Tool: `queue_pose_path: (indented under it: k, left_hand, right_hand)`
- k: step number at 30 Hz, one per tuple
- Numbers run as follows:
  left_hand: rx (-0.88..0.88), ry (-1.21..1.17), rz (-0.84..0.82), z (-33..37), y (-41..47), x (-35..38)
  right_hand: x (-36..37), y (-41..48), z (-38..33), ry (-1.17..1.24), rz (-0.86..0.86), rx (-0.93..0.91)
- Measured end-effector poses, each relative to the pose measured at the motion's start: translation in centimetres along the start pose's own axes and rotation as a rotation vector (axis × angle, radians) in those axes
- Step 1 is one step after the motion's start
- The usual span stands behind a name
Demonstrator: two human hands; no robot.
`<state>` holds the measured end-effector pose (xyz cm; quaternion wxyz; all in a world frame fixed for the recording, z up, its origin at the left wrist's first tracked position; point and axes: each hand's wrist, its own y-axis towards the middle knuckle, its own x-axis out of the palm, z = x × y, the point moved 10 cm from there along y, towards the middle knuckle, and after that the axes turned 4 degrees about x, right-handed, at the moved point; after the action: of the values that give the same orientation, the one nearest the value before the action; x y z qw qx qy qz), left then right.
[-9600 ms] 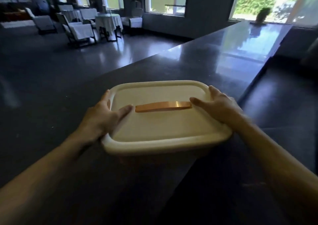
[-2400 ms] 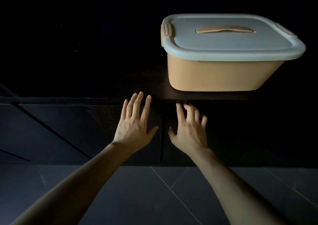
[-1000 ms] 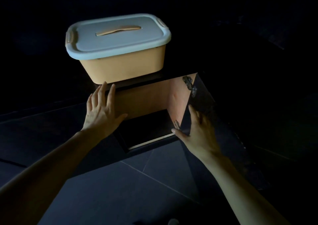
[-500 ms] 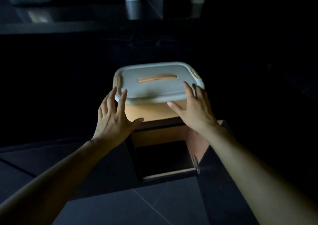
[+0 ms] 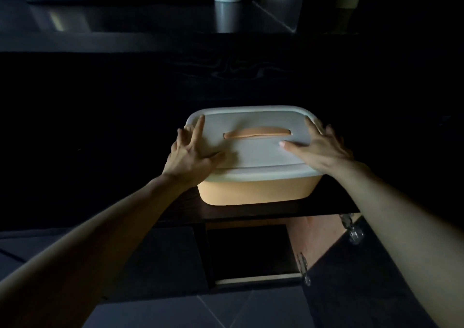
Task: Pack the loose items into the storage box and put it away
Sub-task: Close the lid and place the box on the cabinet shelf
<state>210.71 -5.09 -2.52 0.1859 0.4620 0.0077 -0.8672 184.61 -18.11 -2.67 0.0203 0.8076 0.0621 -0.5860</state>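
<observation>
Box (image 5: 253,192) sits near the front edge of the dark worktop (image 5: 251,213), lid (image 5: 251,159) on, right above an open cupboard (image 5: 251,250).

Going from the left: the left hand (image 5: 188,157) is spread wide over the lid's left end, index finger straight along the top, thumb on the front part, the other fingers dropping over the side. It isn't gripping anything. Mid-lid there's an orange handle (image 5: 256,133) lying flat, with nobody touching it. The right hand (image 5: 319,149) is flat and splayed on the right end, thumb pointing inward, and it's holding nothing either. Lower right, the cupboard door (image 5: 351,290) hangs open.

Handling-wise it looks like stiff, smooth plastic, so probably a bit slippery. The weight depends on what's inside, which I can't see. I'd grab it under the lid rim at both ends, since I can't tell if the latches are done up and wouldn't trust the handle alone.
</observation>
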Motion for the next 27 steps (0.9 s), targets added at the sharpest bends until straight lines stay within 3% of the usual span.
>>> queue_pose_path:
  k: [9, 13, 19, 27]
  left_hand:
    - [-0.099, -0.124, -0.01, -0.6, 0.6, 0.5]
    - [-0.182, -0.167, 0.032, -1.8, 0.2, 0.6]
    - [-0.174, -0.185, 0.004, -3.0, -0.4, 1.5]
    - [-0.202, -0.263, 0.02, -3.4, -4.7, 0.8]
  right_hand:
    - [0.0, 0.6, 0.0, -0.045, 0.005, 0.057]
    - [-0.4, 0.0, 0.1, 0.037, 0.011, 0.072]
    - [0.1, -0.9, 0.8, 0.103, -0.096, 0.15]
    - [-0.1, -6.2, 1.8, 0.226, -0.077, 0.196]
